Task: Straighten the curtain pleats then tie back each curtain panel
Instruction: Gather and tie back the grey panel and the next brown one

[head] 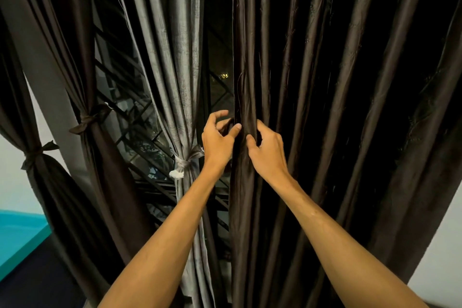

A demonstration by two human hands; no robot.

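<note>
Gripping the left edge of the loose dark brown curtain panel [325,107], right of centre, with curled fingers of the left hand [217,139]. Pinching a pleat [250,107] just beside it with the right hand [266,151].

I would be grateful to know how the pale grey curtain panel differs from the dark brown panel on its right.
The pale grey woven curtain panel is cinched by a knotted grey tie; the dark brown satin curtain panel hangs loose, untied. The grey one is untouched, while the left hand and right hand grip the brown one's inner edge folds. Both hang in vertical pleats before the window.
</note>
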